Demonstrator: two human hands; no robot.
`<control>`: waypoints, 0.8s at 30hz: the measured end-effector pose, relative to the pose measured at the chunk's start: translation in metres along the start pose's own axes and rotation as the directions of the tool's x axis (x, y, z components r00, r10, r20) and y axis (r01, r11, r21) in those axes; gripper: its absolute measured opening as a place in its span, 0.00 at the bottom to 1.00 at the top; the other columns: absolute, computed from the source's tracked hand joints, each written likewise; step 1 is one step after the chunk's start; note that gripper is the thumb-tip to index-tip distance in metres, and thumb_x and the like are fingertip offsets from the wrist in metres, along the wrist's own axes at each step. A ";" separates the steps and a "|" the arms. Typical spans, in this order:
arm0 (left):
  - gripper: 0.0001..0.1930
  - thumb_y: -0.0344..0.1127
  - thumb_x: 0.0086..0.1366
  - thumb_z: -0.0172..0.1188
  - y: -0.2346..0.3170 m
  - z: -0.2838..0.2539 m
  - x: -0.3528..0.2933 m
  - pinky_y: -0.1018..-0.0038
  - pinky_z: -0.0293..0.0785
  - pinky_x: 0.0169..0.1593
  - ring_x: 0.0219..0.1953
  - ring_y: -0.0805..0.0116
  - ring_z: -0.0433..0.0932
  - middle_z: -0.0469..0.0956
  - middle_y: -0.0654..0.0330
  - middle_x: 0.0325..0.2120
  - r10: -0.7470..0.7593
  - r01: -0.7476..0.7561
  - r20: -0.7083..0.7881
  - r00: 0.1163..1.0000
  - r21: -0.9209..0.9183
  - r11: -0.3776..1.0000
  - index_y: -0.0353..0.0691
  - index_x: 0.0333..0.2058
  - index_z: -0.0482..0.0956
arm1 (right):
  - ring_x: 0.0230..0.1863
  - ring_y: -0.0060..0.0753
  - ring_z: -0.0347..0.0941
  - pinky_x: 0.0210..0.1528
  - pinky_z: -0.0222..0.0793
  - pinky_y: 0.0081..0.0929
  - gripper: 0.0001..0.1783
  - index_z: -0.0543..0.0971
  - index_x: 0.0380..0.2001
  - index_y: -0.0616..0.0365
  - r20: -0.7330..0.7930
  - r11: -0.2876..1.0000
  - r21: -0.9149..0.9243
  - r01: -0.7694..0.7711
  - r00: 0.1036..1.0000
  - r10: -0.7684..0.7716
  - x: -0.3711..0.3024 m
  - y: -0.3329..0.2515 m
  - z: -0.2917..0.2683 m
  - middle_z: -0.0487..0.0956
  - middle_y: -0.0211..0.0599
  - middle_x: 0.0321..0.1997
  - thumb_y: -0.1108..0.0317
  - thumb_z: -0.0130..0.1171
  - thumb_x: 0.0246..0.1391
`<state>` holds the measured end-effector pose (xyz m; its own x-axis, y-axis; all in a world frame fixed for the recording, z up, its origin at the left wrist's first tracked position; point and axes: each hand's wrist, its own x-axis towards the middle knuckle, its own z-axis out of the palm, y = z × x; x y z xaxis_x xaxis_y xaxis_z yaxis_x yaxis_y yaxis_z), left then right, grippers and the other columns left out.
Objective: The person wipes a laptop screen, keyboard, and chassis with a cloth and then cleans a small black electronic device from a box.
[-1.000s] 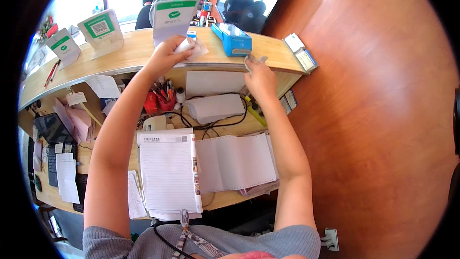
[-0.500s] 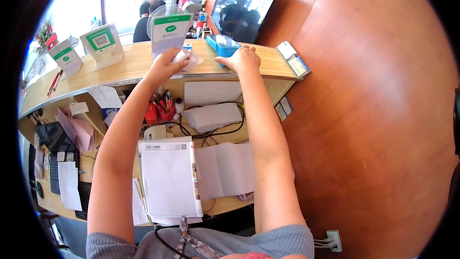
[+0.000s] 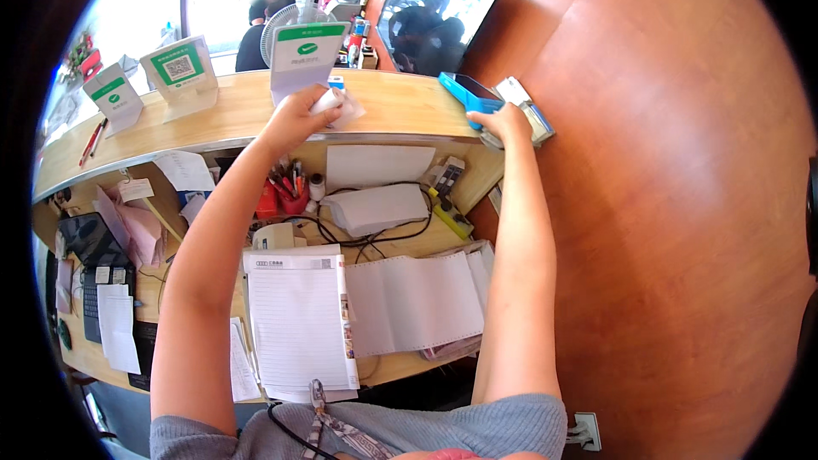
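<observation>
Above the raised counter top, my left hand is closed around a small white roll, with a thin pale sheet at its side. Whether that is paper or tissue is hard to make out. A green and white sign stand rises just behind this hand. At the counter's right end my right hand grips the near end of a blue handheld device with a dark face. The device is tilted, next to a card holder. My right fingertips are partly hidden.
More sign stands and red pens are on the counter's left. Below lie a lined notepad, fan-fold paper, black cables, a red pen cup and a laptop. A wooden wall bounds the right.
My right hand has carried the blue device to the right along the counter, over to the card holder. The left hand stays almost in place with the white roll.
</observation>
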<state>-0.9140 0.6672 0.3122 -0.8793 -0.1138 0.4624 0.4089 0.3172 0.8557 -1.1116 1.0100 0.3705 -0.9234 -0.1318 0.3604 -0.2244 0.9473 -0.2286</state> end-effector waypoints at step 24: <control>0.15 0.38 0.65 0.61 0.011 -0.004 -0.006 0.77 0.72 0.41 0.37 0.77 0.72 0.76 0.63 0.34 -0.041 0.039 0.032 0.999 0.065 0.997 0.35 0.45 0.75 | 0.43 0.53 0.79 0.44 0.74 0.45 0.26 0.81 0.37 0.61 -0.201 0.847 0.268 -0.459 0.833 0.515 -0.003 0.088 0.009 0.82 0.49 0.41 0.48 0.65 0.43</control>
<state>-0.9036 0.6676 0.3201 -0.9027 -0.0968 0.4192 0.3575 0.3735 0.8560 -1.1314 1.0908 0.3410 -0.8222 0.4369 0.3647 0.1500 0.7846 -0.6016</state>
